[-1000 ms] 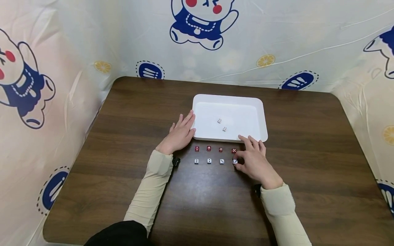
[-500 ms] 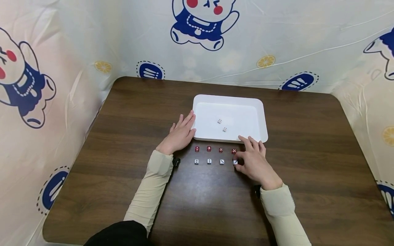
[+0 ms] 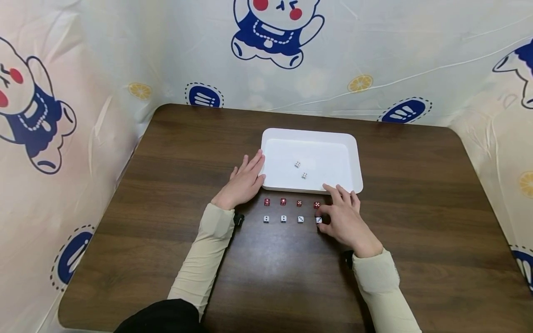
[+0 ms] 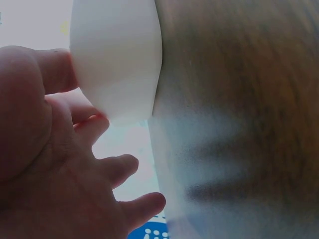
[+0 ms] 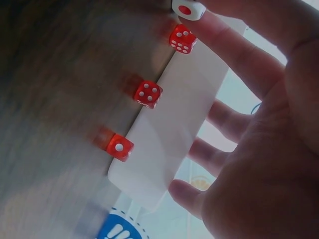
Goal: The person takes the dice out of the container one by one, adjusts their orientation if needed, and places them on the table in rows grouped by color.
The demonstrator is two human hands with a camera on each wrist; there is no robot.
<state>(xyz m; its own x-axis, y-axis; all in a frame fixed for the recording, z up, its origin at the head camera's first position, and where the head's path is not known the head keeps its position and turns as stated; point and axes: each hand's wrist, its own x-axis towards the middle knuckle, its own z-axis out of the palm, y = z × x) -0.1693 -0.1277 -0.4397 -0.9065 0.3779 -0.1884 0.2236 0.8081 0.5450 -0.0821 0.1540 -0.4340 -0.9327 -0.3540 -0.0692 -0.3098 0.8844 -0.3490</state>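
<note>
Hands flank white tray [image 3: 354, 159] — right hand [image 3: 344, 222] pinching white die [image 3: 318, 220].

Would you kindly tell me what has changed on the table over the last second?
Nothing has visibly moved. The right hand still rests with its thumb and fingers at the end white die of the near row, and the left hand stays flat against the white tray. The red dice and the two dice in the tray lie as before.
</note>
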